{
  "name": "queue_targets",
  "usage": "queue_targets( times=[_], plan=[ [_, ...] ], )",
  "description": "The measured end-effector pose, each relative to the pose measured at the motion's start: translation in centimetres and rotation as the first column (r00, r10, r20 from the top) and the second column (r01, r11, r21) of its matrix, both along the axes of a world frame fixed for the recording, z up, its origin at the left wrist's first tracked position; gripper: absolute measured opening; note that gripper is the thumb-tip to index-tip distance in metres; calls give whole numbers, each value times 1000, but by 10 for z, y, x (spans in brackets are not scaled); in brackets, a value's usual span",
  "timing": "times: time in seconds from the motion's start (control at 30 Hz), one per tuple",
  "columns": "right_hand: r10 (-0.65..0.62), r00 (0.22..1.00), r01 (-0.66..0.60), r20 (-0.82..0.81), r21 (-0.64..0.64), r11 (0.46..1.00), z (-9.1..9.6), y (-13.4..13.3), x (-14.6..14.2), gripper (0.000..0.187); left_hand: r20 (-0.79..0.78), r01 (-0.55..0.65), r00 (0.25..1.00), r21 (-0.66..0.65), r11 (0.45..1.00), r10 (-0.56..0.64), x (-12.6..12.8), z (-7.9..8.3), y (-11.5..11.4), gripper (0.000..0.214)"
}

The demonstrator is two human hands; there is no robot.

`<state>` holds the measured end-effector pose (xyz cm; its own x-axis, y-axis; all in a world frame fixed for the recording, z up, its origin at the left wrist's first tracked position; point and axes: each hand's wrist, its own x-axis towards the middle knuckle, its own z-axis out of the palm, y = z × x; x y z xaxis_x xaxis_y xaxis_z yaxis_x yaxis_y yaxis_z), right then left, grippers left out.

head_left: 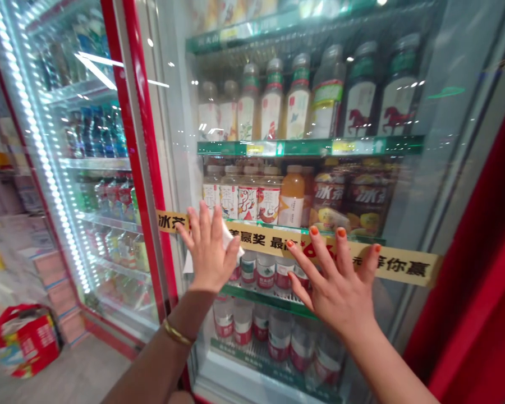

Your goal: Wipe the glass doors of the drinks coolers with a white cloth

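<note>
My left hand, with a gold bangle at the wrist, lies flat against the glass door of a drinks fridge, fingers spread. Under its palm a white cloth or tissue is pinned, its edges showing on both sides. My right hand, with orange nails, is spread open over the same door. Its fingertips lie over a yellow printed strip that runs across the glass. The left fingers cover another part of that strip. Nothing shows in the right hand.
Behind the glass, shelves carry bottled drinks. A red frame separates this door from a lit fridge on the left. A red bag sits on the floor beside stacked boxes. Red material stands at right.
</note>
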<state>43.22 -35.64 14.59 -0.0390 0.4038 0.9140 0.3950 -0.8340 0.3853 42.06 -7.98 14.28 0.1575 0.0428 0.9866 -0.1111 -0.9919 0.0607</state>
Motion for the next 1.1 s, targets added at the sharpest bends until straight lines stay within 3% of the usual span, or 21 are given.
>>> queue_targets(
  times=[0.07, 0.13, 0.2, 0.23, 0.3, 0.37, 0.43, 0.5, 0.53, 0.6, 0.67, 0.73, 0.77, 0.83, 0.9, 0.93, 1.0, 1.03, 1.1],
  plan=[
    [-11, 1000, 11, 1, 29, 1000, -4, 1, -2, 80, 3, 43, 999, 156, 987, -45, 2, -1, -34, 85],
    [-18, 1000, 19, -12, 50, 999, -13, -3, -6, 80, 3, 94, 995, 342, 935, -101, 0, -18, -53, 88],
    [-21, 997, 26, -77, 60, 998, -24, -11, -12, 80, 5, 102, 993, 420, 902, -115, -4, -36, -45, 89],
    [-25, 992, 35, -122, 73, 997, -31, -16, -14, 81, 3, 91, 995, 392, 915, -100, -5, -40, -32, 89],
    [-40, 983, 65, -182, 132, 989, -44, -26, -17, 84, -4, 54, 999, 205, 977, -54, -5, -29, -5, 87],
    [-67, 984, 101, -167, 202, 974, -53, -33, -14, 88, -5, 40, 999, -43, 998, -40, -1, 0, 7, 84],
    [-92, 990, 116, -109, 235, 965, -59, -34, -9, 90, 6, 69, 998, -154, 986, -69, 4, 26, -8, 83],
    [-106, 992, 120, -71, 243, 963, -62, -33, -4, 90, 8, 114, 993, -46, 992, -114, 7, 33, -39, 84],
    [-109, 992, 121, -60, 250, 961, -63, -31, -2, 90, 7, 130, 991, 56, 990, -131, 8, 26, -54, 86],
    [-119, 991, 130, -58, 271, 954, -63, -29, -1, 93, 2, 138, 990, 252, 958, -143, 5, -4, -70, 87],
    [-129, 990, 141, -60, 284, 948, -62, -27, -1, 94, -16, 126, 992, 339, 932, -128, -1, -40, -59, 88],
    [-135, 989, 147, -62, 279, 949, -62, -27, -2, 92, -39, 97, 995, 259, 961, -90, -6, -58, -31, 92],
    [-136, 989, 148, -62, 276, 950, -61, -27, -2, 92, -38, 76, 997, 152, 985, -71, -6, -56, -17, 93],
    [-141, 988, 154, -64, 278, 948, -61, -28, -2, 94, -13, 39, 999, -138, 990, -41, -4, -36, -3, 88],
    [-145, 987, 159, -69, 284, 946, -62, -29, -1, 97, 19, 40, 999, -345, 938, -35, 1, -11, -17, 81],
    [-145, 987, 159, -72, 284, 945, -62, -30, -1, 98, 9, 63, 998, -334, 941, -63, 4, -5, -33, 82],
    [-136, 988, 152, -76, 281, 948, -63, -31, -2, 98, -54, 128, 989, -122, 984, -136, 6, -12, -69, 88],
    [-132, 988, 148, -75, 278, 949, -62, -31, -2, 97, -90, 166, 983, 31, 986, -163, 5, -27, -84, 89],
    [-135, 988, 150, -73, 277, 949, -62, -30, -2, 96, -111, 205, 977, 287, 936, -180, 0, -69, -97, 84]
  ],
)
